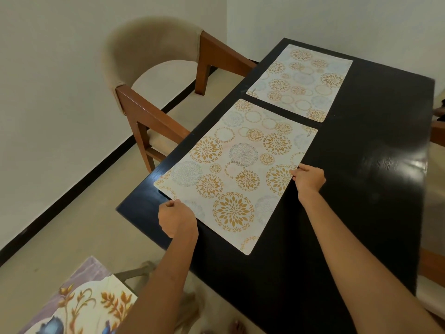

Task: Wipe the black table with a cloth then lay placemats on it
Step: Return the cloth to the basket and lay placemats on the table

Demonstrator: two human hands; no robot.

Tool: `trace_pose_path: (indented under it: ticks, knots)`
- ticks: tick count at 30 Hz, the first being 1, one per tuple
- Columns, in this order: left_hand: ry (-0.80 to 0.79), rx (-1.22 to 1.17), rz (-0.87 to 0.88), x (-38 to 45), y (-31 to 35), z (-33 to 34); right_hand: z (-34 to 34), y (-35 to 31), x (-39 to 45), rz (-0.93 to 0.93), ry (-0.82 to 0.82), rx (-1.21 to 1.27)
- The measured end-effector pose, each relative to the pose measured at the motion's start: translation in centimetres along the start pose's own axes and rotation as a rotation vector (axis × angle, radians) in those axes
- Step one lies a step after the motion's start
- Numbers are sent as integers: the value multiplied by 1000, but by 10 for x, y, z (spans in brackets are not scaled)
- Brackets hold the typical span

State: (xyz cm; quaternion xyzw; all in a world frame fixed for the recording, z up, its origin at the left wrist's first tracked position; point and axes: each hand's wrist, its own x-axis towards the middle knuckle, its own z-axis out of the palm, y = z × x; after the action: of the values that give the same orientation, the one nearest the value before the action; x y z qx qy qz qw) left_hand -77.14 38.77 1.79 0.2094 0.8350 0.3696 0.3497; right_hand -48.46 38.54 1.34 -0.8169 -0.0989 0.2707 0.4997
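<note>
Two cream placemats with gold and grey flower circles lie along the left side of the black table (375, 165). The far placemat (301, 80) lies flat near the table's far left corner. The near placemat (231, 174) lies just in front of it, a narrow gap between them. My left hand (177, 219) pinches the near placemat's left edge by the table's side. My right hand (308, 179) pinches its right edge, fingers curled over the mat. No cloth is in view.
A beige upholstered chair with a brown wooden frame (154, 88) stands against the table's left side. A floral patterned item (79, 307) sits at the bottom left. Part of another wooden chair (435, 131) shows at the right edge. White walls close the corner.
</note>
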Motion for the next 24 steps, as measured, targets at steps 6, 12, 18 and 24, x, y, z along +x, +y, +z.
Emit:
trace_pose_path:
  ticks: [6,12,18,24]
  knots:
    - [-14,94,31,5,-2,0,-2,-1,2,19,-2,3]
    - [-42,194,72,11,-6,0,-3,-2,1,47,19,-20]
    - [-57,261,112,17,-8,1,-6,-1,1,60,16,-10]
    - [-59,292,151,24,-15,5,-5,0,-3,35,21,-6]
